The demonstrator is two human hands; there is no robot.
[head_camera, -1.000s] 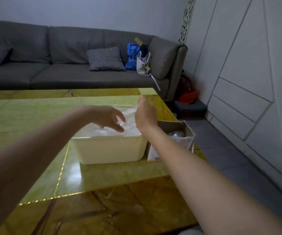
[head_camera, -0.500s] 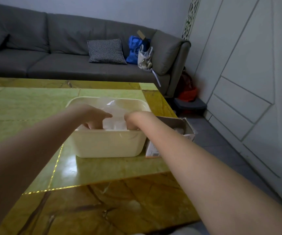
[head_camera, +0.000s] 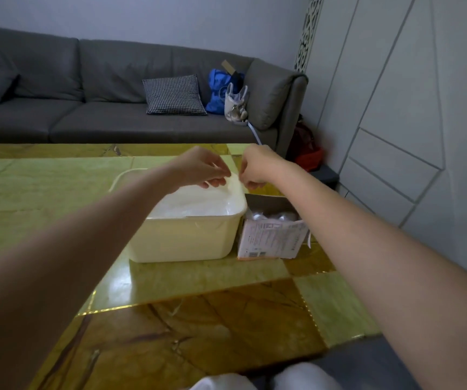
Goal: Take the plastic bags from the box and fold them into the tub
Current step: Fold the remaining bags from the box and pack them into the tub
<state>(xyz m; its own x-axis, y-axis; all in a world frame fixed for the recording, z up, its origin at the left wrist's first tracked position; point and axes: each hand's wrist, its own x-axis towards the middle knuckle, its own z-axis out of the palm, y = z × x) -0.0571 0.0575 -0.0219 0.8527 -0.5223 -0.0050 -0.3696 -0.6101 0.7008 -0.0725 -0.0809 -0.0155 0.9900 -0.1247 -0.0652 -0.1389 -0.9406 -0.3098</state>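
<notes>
Near the middle of the frame both hands meet above the far edge of the cream tub (head_camera: pixel 187 240), which stands on the glossy yellow-green bench (head_camera: pixel 44 192). The left hand (head_camera: pixel 201 168) and the right hand (head_camera: pixel 256 167) are close together, almost touching, and each pinches with curled fingertips the top edge of a thin clear plastic bag (head_camera: pixel 233 182). The film drapes from the fingers down into the tub, where more whitish plastic (head_camera: pixel 193 205) fills it up to the rim. Just right of the tub, touching or nearly touching its side wall, sits the open cardboard box (head_camera: pixel 271 237) with a printed label facing the camera; shiny crumpled bags (head_camera: pixel 271 216) show inside it. Both bare forearms reach in from the lower corners of the frame. Behind the bench, across the upper left, runs a grey sofa (head_camera: pixel 100 88) with a checked cushion (head_camera: pixel 174 94), a blue bag (head_camera: pixel 219 88) and a small white bag (head_camera: pixel 235 104) near its right armrest. A red item (head_camera: pixel 308 159) lies on the floor to the right of the sofa.
</notes>
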